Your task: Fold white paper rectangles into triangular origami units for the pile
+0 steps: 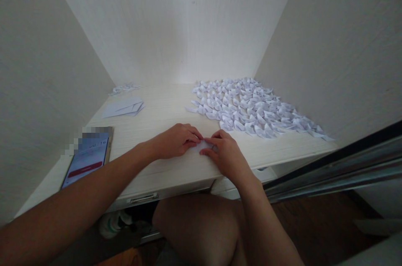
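Note:
Both my hands rest on the pale wooden shelf [163, 119] near its front edge. My left hand [176, 140] and my right hand [224, 155] meet fingertip to fingertip, pinching and pressing a small white piece of paper [204, 145] flat between them. The fingers hide most of the paper. To the right and behind lies a wide spread of several small folded white paper pieces [251, 109]. A short stack of flat white paper sheets [124, 107] lies at the back left.
A phone [88, 157] with a lit screen lies at the shelf's left front. A few more folded pieces [124, 88] sit in the back left corner. White walls close in the shelf on three sides. My knees are below the shelf edge.

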A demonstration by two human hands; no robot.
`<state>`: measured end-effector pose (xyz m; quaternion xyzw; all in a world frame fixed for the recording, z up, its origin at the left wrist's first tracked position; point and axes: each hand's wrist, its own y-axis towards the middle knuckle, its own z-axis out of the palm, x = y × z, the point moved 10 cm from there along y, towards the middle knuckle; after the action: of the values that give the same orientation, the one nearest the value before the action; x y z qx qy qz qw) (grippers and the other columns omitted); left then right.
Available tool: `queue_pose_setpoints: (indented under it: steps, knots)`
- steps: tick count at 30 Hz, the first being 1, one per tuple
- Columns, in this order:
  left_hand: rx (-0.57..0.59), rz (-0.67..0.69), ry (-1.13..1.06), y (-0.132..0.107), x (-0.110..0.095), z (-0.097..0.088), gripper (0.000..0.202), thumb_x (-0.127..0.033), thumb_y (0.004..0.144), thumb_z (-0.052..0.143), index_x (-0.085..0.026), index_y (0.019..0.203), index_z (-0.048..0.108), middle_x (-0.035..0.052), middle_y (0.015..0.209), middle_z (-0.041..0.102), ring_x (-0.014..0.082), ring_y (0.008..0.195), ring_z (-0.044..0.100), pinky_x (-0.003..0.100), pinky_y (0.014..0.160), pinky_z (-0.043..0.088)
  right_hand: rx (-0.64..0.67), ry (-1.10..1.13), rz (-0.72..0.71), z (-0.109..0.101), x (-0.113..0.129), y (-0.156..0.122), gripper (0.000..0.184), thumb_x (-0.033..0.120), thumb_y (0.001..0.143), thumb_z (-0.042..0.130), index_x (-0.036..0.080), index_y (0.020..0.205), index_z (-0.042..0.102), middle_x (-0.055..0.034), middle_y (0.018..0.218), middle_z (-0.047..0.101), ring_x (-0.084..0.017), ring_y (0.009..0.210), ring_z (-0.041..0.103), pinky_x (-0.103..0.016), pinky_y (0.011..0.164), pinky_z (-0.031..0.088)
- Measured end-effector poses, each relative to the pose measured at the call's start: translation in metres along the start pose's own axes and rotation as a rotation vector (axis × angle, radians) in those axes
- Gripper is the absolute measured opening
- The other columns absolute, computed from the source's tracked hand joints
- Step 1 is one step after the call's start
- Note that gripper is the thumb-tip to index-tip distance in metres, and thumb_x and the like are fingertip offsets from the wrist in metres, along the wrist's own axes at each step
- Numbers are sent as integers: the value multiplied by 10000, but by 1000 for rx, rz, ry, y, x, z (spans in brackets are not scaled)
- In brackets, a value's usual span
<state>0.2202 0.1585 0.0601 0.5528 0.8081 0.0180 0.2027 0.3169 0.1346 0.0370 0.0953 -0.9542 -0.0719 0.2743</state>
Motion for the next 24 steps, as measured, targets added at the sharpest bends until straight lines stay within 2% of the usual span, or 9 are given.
queue_pose_setpoints:
  steps: [9,15,24]
  knots:
    - [-14,-35,-2,0,3,4,231,-161,961,582,-205,976,808,63,1099,788,202,989,722,344,924,540,70,-116,-39,1,10,-1,342,271,893,754,218,1231,752,-101,1080,637,-230,1000,584,-354,946,466]
    - [-31,-70,-16,0,6,4,225,-141,941,596,-190,946,815,71,1071,779,188,945,726,315,889,549,58,-129,-45,1,10,-1,305,271,890,757,221,1191,769,-99,1086,630,-236,1013,580,-359,948,466]
    - [-89,-121,-91,-1,12,0,185,-155,900,652,-224,921,823,43,1012,802,186,914,748,319,874,570,47,-127,-46,0,11,-1,287,271,881,769,224,1164,775,-88,1063,637,-226,1007,590,-341,926,470]
